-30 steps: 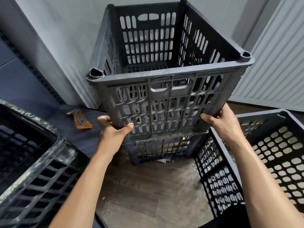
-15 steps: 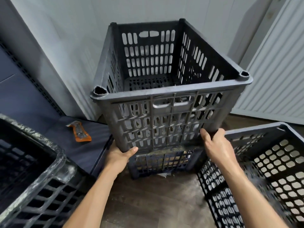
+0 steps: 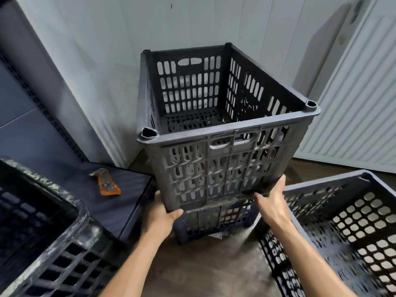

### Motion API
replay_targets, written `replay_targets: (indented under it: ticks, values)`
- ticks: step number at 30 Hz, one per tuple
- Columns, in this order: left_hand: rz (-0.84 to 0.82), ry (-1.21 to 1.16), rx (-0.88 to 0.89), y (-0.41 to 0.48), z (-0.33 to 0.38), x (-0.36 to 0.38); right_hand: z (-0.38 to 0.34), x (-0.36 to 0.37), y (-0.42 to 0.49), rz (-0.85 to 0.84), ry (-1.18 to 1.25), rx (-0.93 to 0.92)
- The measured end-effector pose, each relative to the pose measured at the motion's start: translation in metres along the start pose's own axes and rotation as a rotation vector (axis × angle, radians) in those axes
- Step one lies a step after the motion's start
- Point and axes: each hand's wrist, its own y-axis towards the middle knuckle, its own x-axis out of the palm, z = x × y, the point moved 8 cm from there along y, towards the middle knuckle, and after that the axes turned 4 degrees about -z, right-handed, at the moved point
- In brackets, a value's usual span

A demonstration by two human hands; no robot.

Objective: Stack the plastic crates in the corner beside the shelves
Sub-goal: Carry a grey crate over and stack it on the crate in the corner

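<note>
A tall grey slotted crate [image 3: 216, 172] stands upright in the room's corner, its base down inside a darker crate [image 3: 216, 224] on the floor. My left hand [image 3: 161, 217] grips the grey crate's bottom left corner, thumb on the front face. At the bottom right edge my right hand [image 3: 271, 202] holds the same crate, with its fingers reaching up the corner. The grey crate is empty inside.
A dark crate with round holes [image 3: 347, 232] stands on the floor at the right. Another dusty black crate [image 3: 42, 243] fills the lower left. An orange utility knife [image 3: 107, 184] lies on a low dark shelf [image 3: 126, 202] left of the stack. White panelled walls close the corner.
The grey crate has come down into the lower crate. Both hands have dropped with it and slid toward its bottom edge.
</note>
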Motion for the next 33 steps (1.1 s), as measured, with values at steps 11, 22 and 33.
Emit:
replay_targets:
  ticks: [11,22,33]
  values:
    - [-0.036,-0.004,0.032,-0.003,0.034,0.023,-0.008,0.011,0.048,-0.055,0.082,-0.008]
    - [0.067,0.029,-0.036,-0.013,0.068,0.062,-0.021,0.014,0.098,-0.179,-0.099,-0.033]
    - [0.029,0.086,-0.154,-0.016,0.073,0.06,-0.031,0.061,0.058,-0.226,0.005,0.042]
